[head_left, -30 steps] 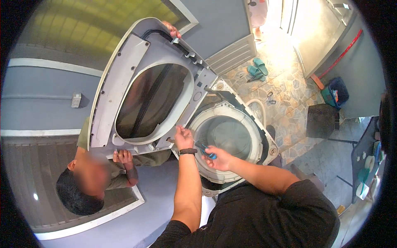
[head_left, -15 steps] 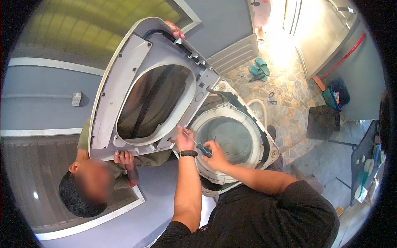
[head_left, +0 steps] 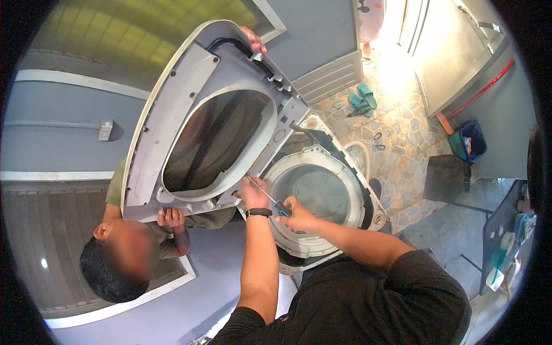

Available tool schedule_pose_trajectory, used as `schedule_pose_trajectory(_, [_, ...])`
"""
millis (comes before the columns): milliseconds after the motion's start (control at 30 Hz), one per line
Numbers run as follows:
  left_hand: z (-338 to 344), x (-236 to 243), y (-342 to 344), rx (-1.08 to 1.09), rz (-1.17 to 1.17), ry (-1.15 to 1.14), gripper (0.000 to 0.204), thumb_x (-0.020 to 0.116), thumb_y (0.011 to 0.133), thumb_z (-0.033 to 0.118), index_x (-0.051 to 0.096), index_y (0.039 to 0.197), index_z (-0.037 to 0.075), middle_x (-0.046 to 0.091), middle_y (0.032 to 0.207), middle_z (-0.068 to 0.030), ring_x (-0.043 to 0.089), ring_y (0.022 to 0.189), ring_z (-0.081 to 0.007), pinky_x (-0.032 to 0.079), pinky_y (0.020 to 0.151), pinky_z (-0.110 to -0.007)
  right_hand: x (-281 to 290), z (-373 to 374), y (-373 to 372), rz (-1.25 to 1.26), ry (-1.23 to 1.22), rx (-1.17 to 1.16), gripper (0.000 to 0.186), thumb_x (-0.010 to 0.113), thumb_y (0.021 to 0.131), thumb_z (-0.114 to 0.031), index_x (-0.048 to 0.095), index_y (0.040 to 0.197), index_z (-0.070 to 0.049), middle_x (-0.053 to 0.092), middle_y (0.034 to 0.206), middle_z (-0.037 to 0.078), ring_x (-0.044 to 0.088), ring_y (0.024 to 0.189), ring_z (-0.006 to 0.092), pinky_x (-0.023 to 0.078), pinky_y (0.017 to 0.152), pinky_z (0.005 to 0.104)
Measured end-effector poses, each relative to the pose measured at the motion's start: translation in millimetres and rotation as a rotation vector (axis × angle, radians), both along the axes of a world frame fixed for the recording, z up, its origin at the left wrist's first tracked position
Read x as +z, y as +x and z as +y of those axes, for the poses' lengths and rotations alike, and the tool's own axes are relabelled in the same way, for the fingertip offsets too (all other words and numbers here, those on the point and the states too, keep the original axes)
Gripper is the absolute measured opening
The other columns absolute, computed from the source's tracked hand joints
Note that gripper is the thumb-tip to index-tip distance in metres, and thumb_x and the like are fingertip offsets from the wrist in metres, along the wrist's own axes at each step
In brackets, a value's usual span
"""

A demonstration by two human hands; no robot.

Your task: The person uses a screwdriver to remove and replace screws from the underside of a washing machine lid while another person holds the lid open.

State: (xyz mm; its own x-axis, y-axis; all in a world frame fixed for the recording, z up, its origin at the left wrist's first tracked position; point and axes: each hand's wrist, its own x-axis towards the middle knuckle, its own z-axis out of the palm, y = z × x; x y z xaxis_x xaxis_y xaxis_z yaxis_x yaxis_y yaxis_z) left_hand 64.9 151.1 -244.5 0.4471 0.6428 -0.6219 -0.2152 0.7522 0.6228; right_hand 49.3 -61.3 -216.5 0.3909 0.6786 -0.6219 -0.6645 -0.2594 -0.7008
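My right hand (head_left: 299, 217) is closed around the blue-and-black handle of a screwdriver (head_left: 282, 208) over the near left rim of the washing machine tub (head_left: 307, 244). Its thin shaft slants up and left to the lower edge of the washer's lifted top cover (head_left: 144, 155). My left hand (head_left: 255, 194), with a dark band at the wrist, has its fingers bent beside the shaft's tip at that edge; what they pinch is hidden. The cover stands tilted, its underside with a large oval opening facing me. Another person's hands (head_left: 171, 218) grip it at the bottom and the top.
The other person crouches at the left behind the cover. Teal slippers (head_left: 362, 100) lie on the stone-patterned floor (head_left: 402, 132) beyond the washer. At the right are a blue bin (head_left: 468, 141), a dark box-like thing (head_left: 445, 178) and a red-handled tool (head_left: 480, 89). A pale hose (head_left: 359, 152) curves behind the machine.
The screwdriver handle and my right hand have turned slightly at almost the same place. The cover's top has shifted a little right in view. My left hand stays at the cover's edge.
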Motion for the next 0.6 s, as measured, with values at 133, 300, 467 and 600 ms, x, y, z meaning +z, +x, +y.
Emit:
schedule_pose_trajectory(133, [7, -1, 3, 0.038, -0.068, -0.033, 0.020, 0.053, 0.112, 0.024, 0.059, 0.110, 0.005, 0.065, 0.097, -0.0053, 0.061, 0.083, -0.0166, 0.053, 0.071, -0.030, -13, 7, 7, 0.224, 0.072, 0.033, 0.045, 0.076, 0.096, -0.029, 0.047, 0.124, -0.008, 0.062, 0.094, 0.011, 0.059, 0.061, 0.0194, 0.050, 0.054, 0.0337])
schedule_pose_trajectory(300, [5, -3, 3, 0.051, -0.102, -0.028, 0.020, 0.054, 0.111, 0.021, 0.062, 0.108, 0.004, 0.067, 0.093, -0.0054, 0.063, 0.082, -0.0170, 0.053, 0.069, -0.031, -21, 1, -7, -0.726, -0.092, -0.017, 0.046, 0.069, 0.098, -0.033, 0.050, 0.127, -0.003, 0.062, 0.112, 0.021, 0.065, 0.084, 0.0302, 0.054, 0.072, 0.0420])
schedule_pose_trajectory(467, [10, -5, 2, 0.079, -0.114, -0.068, 0.020, 0.055, 0.111, 0.021, 0.062, 0.107, 0.002, 0.067, 0.094, -0.0078, 0.062, 0.080, -0.0172, 0.053, 0.067, -0.031, -23, 9, -1, -0.268, -0.118, 0.019, 0.050, 0.073, 0.094, -0.025, 0.046, 0.130, -0.002, 0.055, 0.124, 0.027, 0.064, 0.103, 0.0424, 0.051, 0.092, 0.0508])
schedule_pose_trajectory(600, [13, -14, -2, 0.039, -0.238, -0.136, 0.021, 0.056, 0.110, 0.022, 0.062, 0.107, 0.003, 0.066, 0.093, -0.0069, 0.060, 0.081, -0.0172, 0.051, 0.067, -0.030, -12, 7, 9, -0.661, -0.193, 0.215, 0.067, 0.079, 0.089, -0.018, 0.037, 0.139, -0.005, 0.051, 0.129, 0.029, 0.065, 0.102, 0.0491, 0.054, 0.088, 0.0541])
